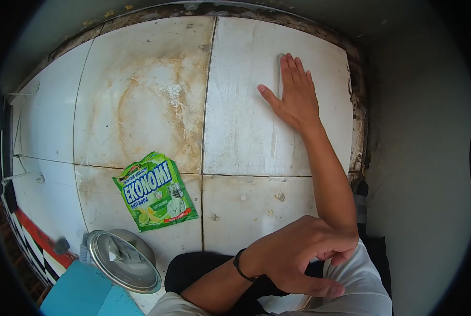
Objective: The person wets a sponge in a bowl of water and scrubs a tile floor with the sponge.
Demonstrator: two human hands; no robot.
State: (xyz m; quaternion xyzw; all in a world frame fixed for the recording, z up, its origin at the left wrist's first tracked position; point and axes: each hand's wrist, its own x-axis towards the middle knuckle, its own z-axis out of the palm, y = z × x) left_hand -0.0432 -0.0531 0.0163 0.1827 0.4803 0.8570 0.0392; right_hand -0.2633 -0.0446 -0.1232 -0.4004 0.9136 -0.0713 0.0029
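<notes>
Counting two bare hands here, plus one green packet, one round metal bowl and one dark wristband [237,264]. Right hand [297,96] palm down on the white tiled surface [240,137], up on the upper right tile – four fingers stretched forward and fairly close together, thumb out wide to the side. Also one thin grey streak or edge along the index finger, too unclear to name. Left hand [298,253] down by the right elbow, fingers bent, thumb well apart from them, so loosely open; can't tell whether touching that elbow.

Now the label stuff: packet [156,192] lying flat on the tiles, left of both arms, below the big brown stain [156,105]. Reads "EKONOMI" in big letters, "ANTI NODA" underneath, then smaller print too blurry to make out fully, some on one red strip. Pictures of citrus fruit and a stack of dishes on it too.

Bowl [150,287] at lower left, just below the packet and beside a light blue block [74,295] – something small and whitish visible inside. Also two pale cords [25,176] at the far left edge.
</notes>
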